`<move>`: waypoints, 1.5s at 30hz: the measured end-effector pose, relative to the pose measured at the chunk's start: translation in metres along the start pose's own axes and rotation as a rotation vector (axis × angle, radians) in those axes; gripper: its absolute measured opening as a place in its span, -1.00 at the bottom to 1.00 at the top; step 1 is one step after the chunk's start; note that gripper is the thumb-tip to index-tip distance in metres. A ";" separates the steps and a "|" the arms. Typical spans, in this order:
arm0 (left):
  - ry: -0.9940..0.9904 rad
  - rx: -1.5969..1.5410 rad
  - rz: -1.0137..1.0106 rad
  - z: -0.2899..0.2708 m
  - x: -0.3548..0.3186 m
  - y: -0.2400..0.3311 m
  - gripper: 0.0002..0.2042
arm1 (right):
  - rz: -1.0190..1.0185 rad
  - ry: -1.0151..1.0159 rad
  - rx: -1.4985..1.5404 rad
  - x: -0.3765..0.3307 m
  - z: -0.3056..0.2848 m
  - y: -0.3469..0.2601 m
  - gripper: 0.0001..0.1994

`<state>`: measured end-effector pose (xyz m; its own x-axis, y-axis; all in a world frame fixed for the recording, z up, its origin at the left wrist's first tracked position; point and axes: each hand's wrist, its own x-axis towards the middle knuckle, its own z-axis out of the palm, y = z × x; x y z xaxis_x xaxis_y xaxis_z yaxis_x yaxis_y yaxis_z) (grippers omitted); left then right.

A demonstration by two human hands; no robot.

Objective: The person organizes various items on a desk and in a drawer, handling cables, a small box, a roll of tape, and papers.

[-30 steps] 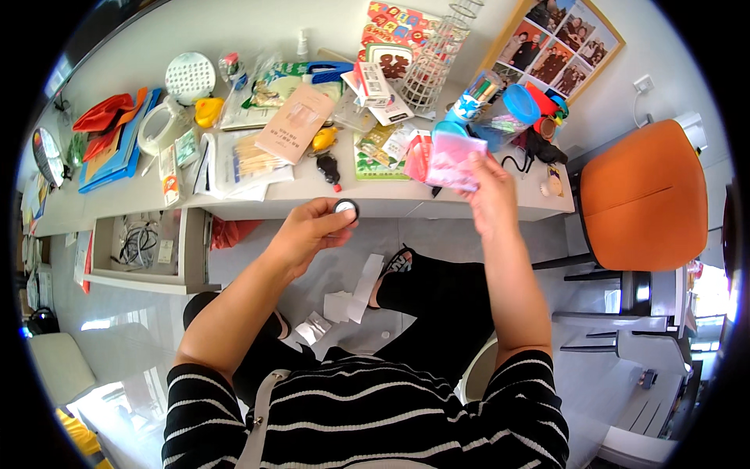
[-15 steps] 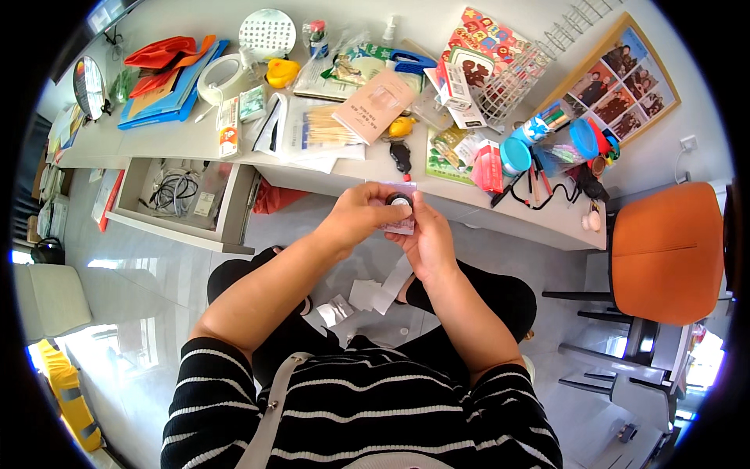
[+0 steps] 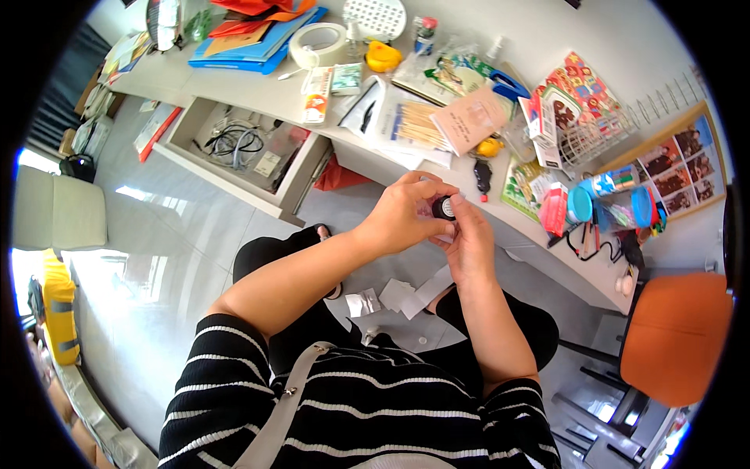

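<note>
1. Since half a second ago both hands sit a little higher and closer to the desk edge (image 3: 547,242), and the view has swung so the open drawer (image 3: 242,148) lies further left; the hands stay joined on the same small thing.
2. Left hand (image 3: 402,215) curls its fingers (image 3: 426,184) over the top of a small round black thing with a pale face (image 3: 444,208) — thumb beneath, fingers bent tight around it.
3. Right hand (image 3: 469,242) meets it from the other side; its fingertips (image 3: 455,202) press on the round thing's edge, the other fingers folded loosely below.
4. That round thing is held in the air between the two hands, just in front of the desk edge, above the lap.
5. Scraps of white paper (image 3: 406,293) lie on the lap below the hands.
6. Beyond the hands on the desk — a black key fob (image 3: 483,176) and a pink packet (image 3: 553,209).
</note>
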<state>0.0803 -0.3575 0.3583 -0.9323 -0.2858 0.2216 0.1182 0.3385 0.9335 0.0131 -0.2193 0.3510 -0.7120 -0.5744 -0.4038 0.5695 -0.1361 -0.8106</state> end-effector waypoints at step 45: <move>-0.009 -0.377 -0.540 -0.052 -0.013 -0.013 -0.56 | 0.103 0.619 0.632 0.152 -0.135 0.164 -0.57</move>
<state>0.1089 -0.4044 0.3580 -0.8969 -0.3194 -0.3060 -0.2564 -0.1883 0.9480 -0.0569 -0.2200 0.0992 -0.6350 -0.0935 -0.7668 0.6325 -0.6328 -0.4466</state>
